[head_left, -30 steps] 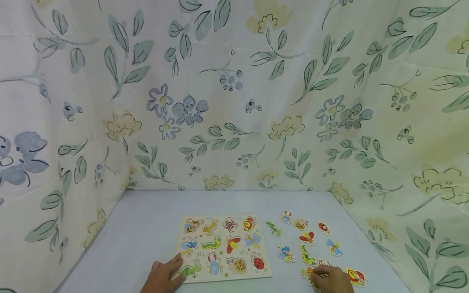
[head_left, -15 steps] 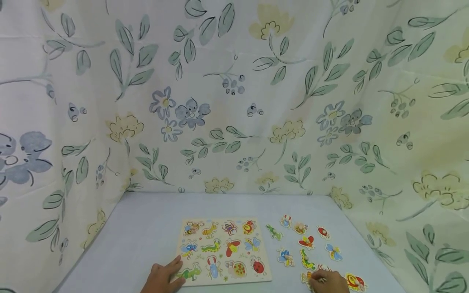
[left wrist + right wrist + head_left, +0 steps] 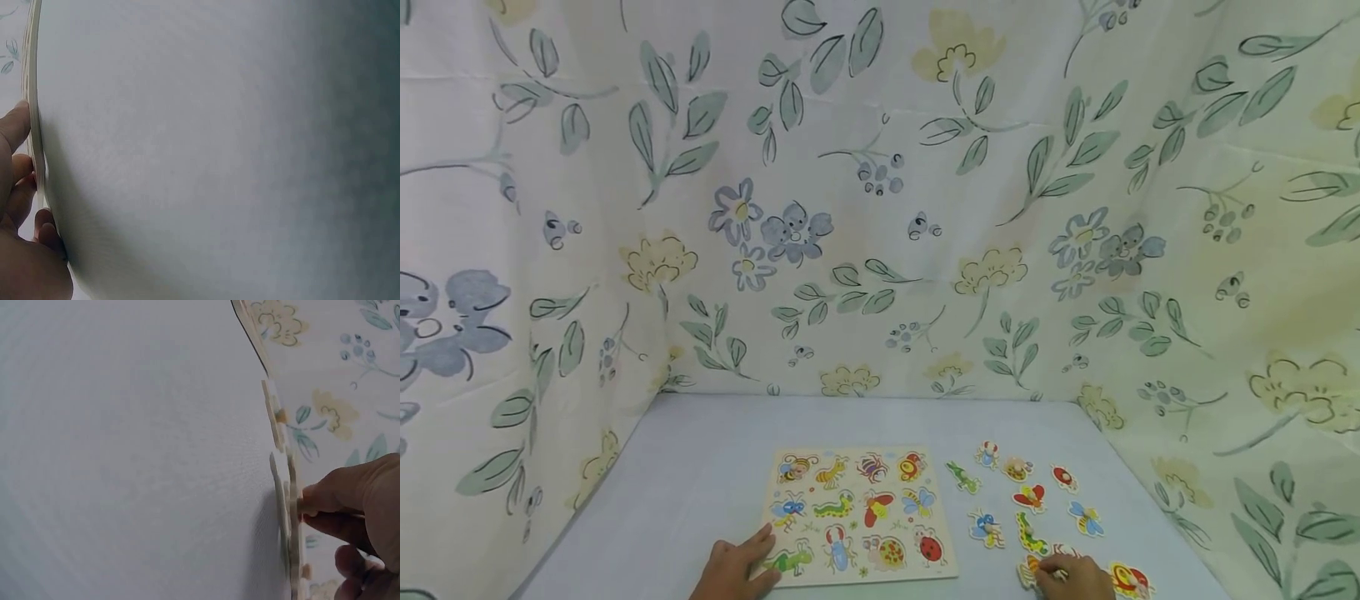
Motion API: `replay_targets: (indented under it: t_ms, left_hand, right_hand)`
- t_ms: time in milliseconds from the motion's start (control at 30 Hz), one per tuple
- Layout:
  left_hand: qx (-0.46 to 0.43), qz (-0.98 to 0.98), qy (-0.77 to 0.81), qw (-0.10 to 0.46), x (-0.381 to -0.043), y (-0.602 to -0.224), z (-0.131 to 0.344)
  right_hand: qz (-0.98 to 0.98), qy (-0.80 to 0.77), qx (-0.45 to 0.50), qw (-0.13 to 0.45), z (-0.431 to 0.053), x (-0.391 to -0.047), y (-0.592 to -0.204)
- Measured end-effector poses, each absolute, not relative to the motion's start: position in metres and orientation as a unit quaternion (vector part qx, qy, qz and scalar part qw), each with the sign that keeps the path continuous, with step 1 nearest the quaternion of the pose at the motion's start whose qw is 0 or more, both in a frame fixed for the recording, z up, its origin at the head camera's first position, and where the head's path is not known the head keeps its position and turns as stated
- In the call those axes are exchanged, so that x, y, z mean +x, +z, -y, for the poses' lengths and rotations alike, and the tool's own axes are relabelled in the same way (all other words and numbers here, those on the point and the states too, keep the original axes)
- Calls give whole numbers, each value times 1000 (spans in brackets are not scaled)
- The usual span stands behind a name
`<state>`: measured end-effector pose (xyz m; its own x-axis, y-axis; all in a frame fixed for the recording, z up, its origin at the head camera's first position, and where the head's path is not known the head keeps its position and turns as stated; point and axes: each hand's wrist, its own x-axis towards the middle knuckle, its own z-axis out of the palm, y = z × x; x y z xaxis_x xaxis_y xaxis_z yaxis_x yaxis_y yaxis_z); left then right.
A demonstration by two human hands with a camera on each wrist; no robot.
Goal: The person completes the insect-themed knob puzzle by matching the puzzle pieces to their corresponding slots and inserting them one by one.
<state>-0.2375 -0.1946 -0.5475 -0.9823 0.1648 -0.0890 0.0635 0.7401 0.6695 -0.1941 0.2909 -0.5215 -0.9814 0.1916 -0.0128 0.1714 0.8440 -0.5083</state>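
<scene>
A wooden peg puzzle board [image 3: 865, 575] with several coloured insect pictures lies on the table. My left hand [image 3: 736, 565] rests at its lower left corner, index finger by the left side and thumb at the front edge. In the left wrist view the left hand's fingers [image 3: 19, 128] touch the board's edge [image 3: 33, 81]. My right hand [image 3: 1075, 577], right of the board, pinches the small peg of an orange-striped insect puzzle piece [image 3: 1028, 570], partly hidden by the fingers. In the right wrist view, thumb and finger of that hand [image 3: 362, 500] meet at a peg [image 3: 302, 506].
Loose pieces lie right of the board: a caterpillar [image 3: 1030, 535], a blue mosquito [image 3: 987, 530], a red-winged bug [image 3: 1028, 498], a grasshopper [image 3: 962, 477], a dragonfly [image 3: 1086, 518], a ladybird [image 3: 1063, 477] and others. A yellow-red piece [image 3: 1129, 580] lies beside the right hand. Floral cloth walls [image 3: 865, 333] surround the table.
The right hand has shifted slightly left over the orange-striped piece, which it still touches. The left hand stays at the board's corner. The view has tilted a little.
</scene>
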Motion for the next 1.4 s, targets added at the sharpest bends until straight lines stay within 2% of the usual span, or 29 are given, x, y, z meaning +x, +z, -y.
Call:
replay_targets:
  t_ms: [300,633,833,1000,1400]
  left_hand:
    - [49,-932,352,70,-239,-549,192]
    - [61,-939,336,41,-235,-544,192]
    - [61,-937,342,30,-234,-545,194]
    - [52,-938,340,35,-235,-544,193]
    - [47,-937,342,45,-232,-547,192]
  right_hand:
    - [956,276,-68,80,-291,-195,-518]
    - [929,259,-45,260,-268,-205,-501]
    - [902,251,45,349,-258,-222,-482]
    - [885,262,90,375,-249,-239,-472]
    - [874,293,122,367,-211,-269,-454]
